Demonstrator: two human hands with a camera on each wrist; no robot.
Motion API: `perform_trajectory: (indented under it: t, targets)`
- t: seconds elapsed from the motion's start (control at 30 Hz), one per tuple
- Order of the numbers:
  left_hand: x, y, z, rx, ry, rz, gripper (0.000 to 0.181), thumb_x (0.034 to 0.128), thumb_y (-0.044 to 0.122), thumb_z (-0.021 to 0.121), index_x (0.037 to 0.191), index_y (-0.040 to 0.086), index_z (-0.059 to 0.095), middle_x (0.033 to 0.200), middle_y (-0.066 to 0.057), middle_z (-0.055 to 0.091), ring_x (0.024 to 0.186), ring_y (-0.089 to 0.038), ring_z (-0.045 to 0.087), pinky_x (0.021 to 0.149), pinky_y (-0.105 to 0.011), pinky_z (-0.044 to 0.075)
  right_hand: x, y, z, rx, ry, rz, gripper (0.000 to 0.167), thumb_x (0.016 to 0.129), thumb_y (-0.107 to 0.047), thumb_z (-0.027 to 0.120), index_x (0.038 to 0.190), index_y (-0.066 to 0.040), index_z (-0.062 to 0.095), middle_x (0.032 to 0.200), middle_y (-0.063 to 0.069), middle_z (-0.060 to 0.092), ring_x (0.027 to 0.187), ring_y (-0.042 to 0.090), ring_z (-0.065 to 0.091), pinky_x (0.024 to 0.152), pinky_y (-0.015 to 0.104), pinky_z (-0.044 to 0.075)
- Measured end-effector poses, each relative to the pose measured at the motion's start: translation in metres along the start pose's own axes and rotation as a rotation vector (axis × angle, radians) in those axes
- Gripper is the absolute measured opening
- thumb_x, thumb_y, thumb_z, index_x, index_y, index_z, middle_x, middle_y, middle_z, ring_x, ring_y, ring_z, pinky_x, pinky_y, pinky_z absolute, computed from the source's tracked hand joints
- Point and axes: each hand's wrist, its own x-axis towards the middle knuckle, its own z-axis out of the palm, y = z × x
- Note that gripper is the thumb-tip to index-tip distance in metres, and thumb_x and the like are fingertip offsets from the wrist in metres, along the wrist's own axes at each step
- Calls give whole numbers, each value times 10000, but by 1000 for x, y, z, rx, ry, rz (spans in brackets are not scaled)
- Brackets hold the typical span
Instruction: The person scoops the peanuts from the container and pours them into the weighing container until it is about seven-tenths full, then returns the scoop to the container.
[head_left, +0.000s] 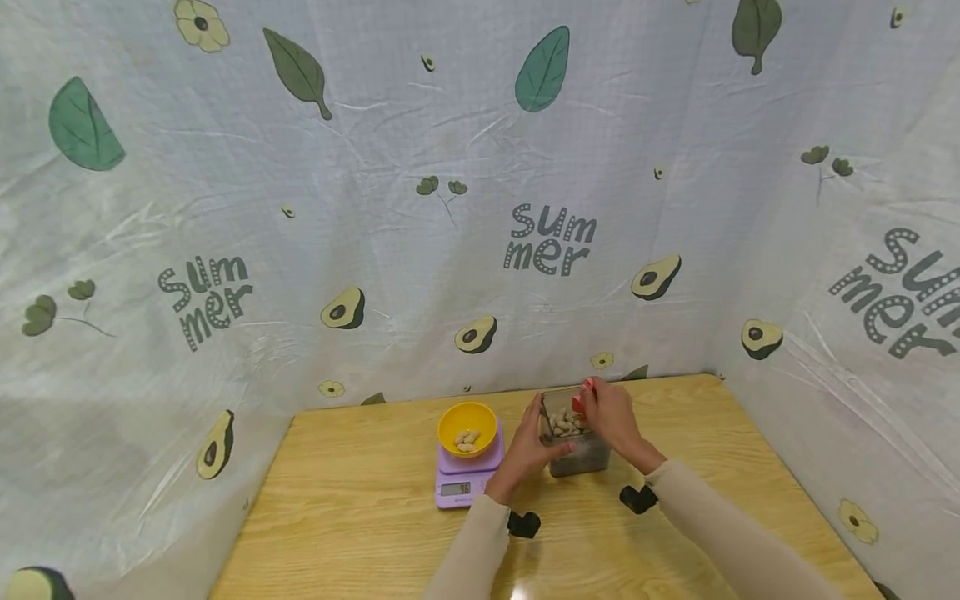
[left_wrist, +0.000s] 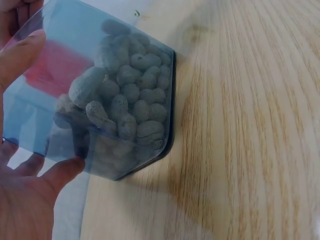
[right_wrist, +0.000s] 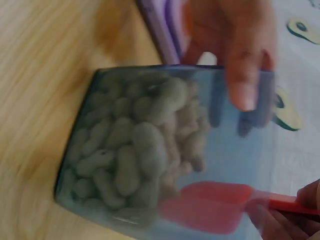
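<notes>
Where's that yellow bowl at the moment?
In the head view, the yellow bowl sits on the purple digital scale, to the left of the left hand and the see-through peanut container.

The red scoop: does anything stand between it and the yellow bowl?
Yes. The red scoop is inside the grey see-through container, so the wall nearest the yellow bowl stands between them. The left hand, on that side, is also between. Lifting above both would probably clear them.
</notes>
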Motion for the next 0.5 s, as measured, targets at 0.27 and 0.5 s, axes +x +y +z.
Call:
perform_trajectory:
  t: [0.27, 0.5]
  targets:
    - [1, 2, -2, -5, -5, -12, 1045, 827, 401, 778, 1596, 201, 99, 1653, -107, 174, 1484, -367, 276, 1170, -573, 297, 5, -3, -7, 63, -79, 161, 299, 994, -137, 528, 716, -34, 569, 557, 69, 515, 463, 129, 407, 447, 239, 308]
    - [2, 1, -3, 13, -7, -33, 1039, 827, 432, 769, 1596, 220, 103, 1654, -102, 172, 1487, -368, 272, 1171, -572, 295, 8, 3, -14, 224, -149, 410, 255, 997, -141, 513, 902, 39, 667, 718, 153, 676, 583, 183, 646, 479, 248, 464]
